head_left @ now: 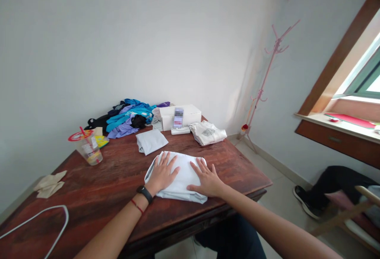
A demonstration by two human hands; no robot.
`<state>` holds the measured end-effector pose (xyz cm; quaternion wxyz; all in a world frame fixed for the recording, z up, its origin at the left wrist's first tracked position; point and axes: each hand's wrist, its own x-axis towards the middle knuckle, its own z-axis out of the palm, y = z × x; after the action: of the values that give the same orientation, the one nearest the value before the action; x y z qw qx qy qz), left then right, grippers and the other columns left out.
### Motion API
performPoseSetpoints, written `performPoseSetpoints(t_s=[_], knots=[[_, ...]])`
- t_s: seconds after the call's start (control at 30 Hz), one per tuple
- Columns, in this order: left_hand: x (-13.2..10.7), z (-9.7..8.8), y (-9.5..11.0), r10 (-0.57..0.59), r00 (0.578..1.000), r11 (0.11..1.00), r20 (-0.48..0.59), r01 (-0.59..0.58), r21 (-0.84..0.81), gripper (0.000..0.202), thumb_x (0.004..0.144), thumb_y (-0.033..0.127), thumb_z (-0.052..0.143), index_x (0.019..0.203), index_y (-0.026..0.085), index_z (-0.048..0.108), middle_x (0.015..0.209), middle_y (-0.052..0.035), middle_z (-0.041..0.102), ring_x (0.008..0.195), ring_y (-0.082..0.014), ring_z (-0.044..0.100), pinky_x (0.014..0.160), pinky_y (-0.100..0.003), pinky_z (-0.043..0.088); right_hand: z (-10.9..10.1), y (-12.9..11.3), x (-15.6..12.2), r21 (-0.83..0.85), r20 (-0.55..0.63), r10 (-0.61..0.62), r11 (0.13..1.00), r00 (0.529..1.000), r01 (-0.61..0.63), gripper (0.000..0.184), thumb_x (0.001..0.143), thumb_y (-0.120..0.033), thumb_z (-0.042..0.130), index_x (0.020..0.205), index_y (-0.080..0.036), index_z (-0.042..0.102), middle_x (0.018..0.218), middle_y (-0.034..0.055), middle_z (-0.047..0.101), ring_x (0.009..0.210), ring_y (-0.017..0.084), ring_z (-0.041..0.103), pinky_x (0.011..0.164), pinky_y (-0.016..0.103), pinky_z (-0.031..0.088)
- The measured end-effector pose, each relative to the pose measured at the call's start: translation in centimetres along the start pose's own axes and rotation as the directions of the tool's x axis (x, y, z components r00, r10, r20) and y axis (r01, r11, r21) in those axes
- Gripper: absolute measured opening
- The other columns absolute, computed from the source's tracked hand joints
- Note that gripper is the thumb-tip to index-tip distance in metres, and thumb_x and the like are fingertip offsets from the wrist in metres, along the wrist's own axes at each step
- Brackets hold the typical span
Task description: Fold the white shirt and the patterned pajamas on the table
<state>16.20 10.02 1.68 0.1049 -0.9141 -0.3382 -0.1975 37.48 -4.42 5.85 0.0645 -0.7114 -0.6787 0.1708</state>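
I have the left forearm [114, 227] and the right forearm [261, 211] reaching in over the near edge of the tabletop [103, 195], the left hand [162, 174] palm down on the left part of the folded white cloth [184, 170] and the right hand [207, 180] palm down on its right part. On each, the fingers are spread apart, resting on the cloth's upper face. The cloth lies close to the near edge. A black wristband [145, 194] sits on the left wrist.

Just beyond, I see a smaller cloth [152, 142], also folded, and to its right a cream garment [209, 133] near the tabletop's right edge. Behind that garment, by the far right corner, a white box [191, 116] looks closed, so I cannot tell what it holds. Toward the left edge stands a clear plastic cup [90, 152] with a red straw [82, 131]; its contents I cannot make out for certain. A heap of clothes [130, 117], blue, lilac and black, lies at the far edge, and a crumpled beige sheet [51, 184] at the left edge
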Motion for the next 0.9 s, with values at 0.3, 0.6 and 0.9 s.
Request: performPoseSetpoints(t_s=[0.3, 0.6, 0.9], knots=[[-0.1, -0.3, 0.0, 0.006, 0.998, 1.0, 0.058, -0.005, -0.017, 0.053, 0.103, 0.041, 0.043, 0.152, 0.023, 0.046, 0.161, -0.0155, 0.038, 0.152, -0.0391, 0.026, 0.118, -0.063, 0.026, -0.3, -6.6, 4.1, -0.005, -0.279, -0.182, 0.982, 0.943, 0.188, 0.083, 0.095, -0.076, 0.029, 0.161, -0.026, 0.025, 0.17, 0.0111, 0.014, 0.157, 0.035, 0.004, 0.121, 0.064, 0.001], [0.3, -0.8, 0.4, -0.056, 0.989, 0.996, 0.134, 0.064, -0.059, 0.052, 0.104, 0.031, 0.038, 0.156, 0.029, 0.04, 0.165, -0.0108, 0.032, 0.154, -0.0349, 0.022, 0.121, -0.061, 0.022, 2.0, -3.3, 7.8, 0.034, -0.243, -0.045, 0.998, 0.969, 0.055, 0.083, 0.098, -0.073, 0.023, 0.158, -0.018, 0.035, 0.166, 0.0175, 0.027, 0.154, 0.04, 0.019, 0.12, 0.061, 0.012], [0.4, -1.2, 0.4, -0.073, 0.976, 0.992, 0.206, 0.092, -0.086, 0.056, 0.102, 0.025, 0.036, 0.158, 0.027, 0.037, 0.167, -0.0087, 0.026, 0.156, -0.0327, 0.017, 0.123, -0.059, 0.016, 2.5, -1.7, 6.3, 0.024, -0.32, 0.104, 0.995, 0.942, -0.101, 0.094, 0.091, -0.08, 0.032, 0.159, -0.015, 0.033, 0.165, 0.0229, 0.027, 0.155, 0.04, 0.015, 0.121, 0.053, 0.012]])
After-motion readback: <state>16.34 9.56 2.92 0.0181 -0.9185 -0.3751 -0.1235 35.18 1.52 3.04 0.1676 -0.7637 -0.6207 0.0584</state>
